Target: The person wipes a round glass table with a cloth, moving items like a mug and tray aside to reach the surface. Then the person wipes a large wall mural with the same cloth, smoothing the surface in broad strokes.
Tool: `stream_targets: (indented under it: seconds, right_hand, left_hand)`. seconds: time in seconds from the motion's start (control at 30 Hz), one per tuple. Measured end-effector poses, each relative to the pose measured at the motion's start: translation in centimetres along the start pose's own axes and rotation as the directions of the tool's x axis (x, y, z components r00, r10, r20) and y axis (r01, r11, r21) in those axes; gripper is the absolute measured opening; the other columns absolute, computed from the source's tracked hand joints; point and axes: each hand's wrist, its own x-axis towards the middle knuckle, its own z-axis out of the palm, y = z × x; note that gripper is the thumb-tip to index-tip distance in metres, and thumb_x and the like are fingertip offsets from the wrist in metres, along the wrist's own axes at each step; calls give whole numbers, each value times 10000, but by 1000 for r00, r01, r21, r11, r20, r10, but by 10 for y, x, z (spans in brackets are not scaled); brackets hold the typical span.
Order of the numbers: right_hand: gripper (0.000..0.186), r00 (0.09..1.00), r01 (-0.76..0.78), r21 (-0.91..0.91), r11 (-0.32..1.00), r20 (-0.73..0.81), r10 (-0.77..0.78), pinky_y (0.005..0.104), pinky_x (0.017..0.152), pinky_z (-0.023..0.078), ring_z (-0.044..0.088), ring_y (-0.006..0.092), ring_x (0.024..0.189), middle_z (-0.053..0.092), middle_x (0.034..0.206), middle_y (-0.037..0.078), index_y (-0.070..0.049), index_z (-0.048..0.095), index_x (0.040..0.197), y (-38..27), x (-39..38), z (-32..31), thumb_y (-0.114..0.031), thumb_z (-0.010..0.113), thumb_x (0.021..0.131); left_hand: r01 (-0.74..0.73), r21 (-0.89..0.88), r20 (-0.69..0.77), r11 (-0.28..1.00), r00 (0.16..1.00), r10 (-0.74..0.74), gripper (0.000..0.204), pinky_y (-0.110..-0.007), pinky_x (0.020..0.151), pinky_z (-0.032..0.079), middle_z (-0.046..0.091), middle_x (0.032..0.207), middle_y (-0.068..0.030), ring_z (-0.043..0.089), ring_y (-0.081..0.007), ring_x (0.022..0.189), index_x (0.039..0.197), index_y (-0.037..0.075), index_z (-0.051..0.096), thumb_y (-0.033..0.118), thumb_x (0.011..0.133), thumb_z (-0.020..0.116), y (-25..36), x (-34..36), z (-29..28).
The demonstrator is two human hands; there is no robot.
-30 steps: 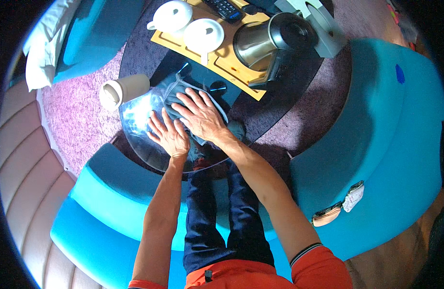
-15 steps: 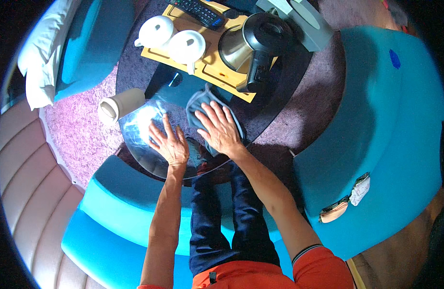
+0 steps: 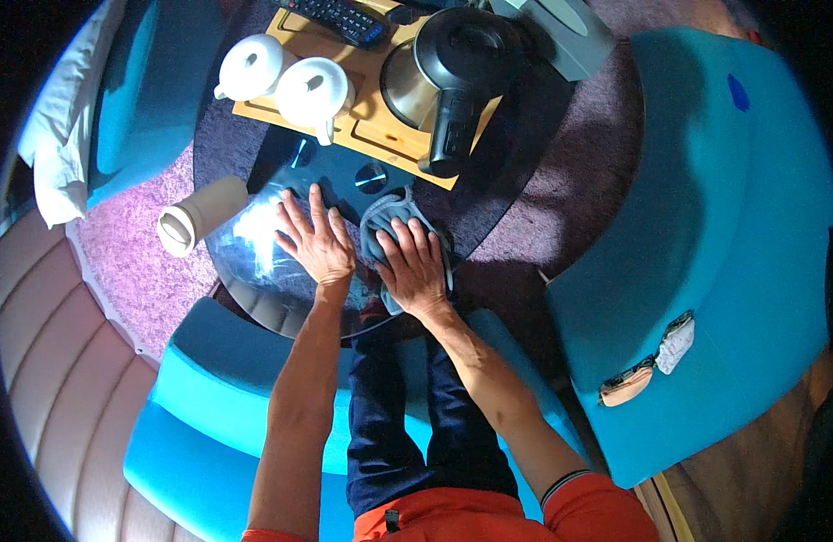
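Note:
My right hand (image 3: 413,271) lies flat on a grey-blue cloth (image 3: 380,217), pressing it against the dark glass tabletop (image 3: 281,294). Its fingers are stretched out over the cloth, not wrapped round it. To its left, my left hand (image 3: 321,244) rests with fingers spread on or just over the bare glass and holds nothing. Bright light reflects off the glass beside that hand. Beyond both hands, a wooden tray (image 3: 380,143) carries two white lidded cups (image 3: 313,93) and a steel and black electric kettle (image 3: 452,81).
A remote control (image 3: 335,20) lies on the tray, with a grey box (image 3: 561,41) behind the kettle. At the left table edge is a beige cylindrical bin (image 3: 204,215). Curved blue seats (image 3: 705,226) surround the table; small packets (image 3: 628,384) lie on the right one.
My right hand and the cloth have slid slightly nearer to me, uncovering a round disc under the glass. The view has shifted, and my left hand stays spread by the reflection.

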Motion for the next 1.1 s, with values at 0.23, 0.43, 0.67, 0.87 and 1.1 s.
stream_targets:
  seconds: [0.23,0.43,0.67,0.87,1.1]
  right_hand:
    - [540,997,-50,33,998,-59,52,558,1177,312,421,368,1453,504,1545,134,-158,593,1441,-10,50,-7,-351,680,944]
    - [548,985,78,37,996,-154,-71,531,1203,296,426,334,1460,511,1552,100,-156,599,1424,-2,75,-6,-323,705,913]
    - [547,989,-105,25,994,-98,107,589,1168,323,406,363,1463,491,1553,125,-154,567,1444,-10,5,-2,-354,678,947]
    - [569,979,-143,35,989,-143,147,596,1166,332,389,372,1474,441,1591,127,-161,506,1497,-14,-1,5,-366,635,983]
    - [548,991,-52,81,995,-117,61,593,1167,336,404,367,1463,467,1570,122,-138,529,1468,7,-1,-13,-335,644,970]
  left_hand:
    - [-18,24,-16,1000,1000,18,576,-680,1214,65,224,1721,-200,178,-461,1576,1596,224,452,428,1060,505,0,1,-1]
    - [-60,30,-34,998,998,61,559,-677,1212,57,231,1714,-220,181,-470,1570,1596,203,451,387,1069,485,-1,2,0]
    - [-68,53,-55,996,996,71,570,-702,1190,113,249,1706,-232,203,-494,1556,1595,189,451,429,1079,471,-4,1,4]
    - [-64,75,-57,995,996,68,561,-705,1181,153,246,1711,-217,213,-475,1560,1590,203,459,437,1081,464,-2,3,3]
    - [-53,103,-50,993,997,58,585,-711,1185,167,244,1714,-197,211,-455,1567,1617,231,406,471,1086,455,-7,5,6]
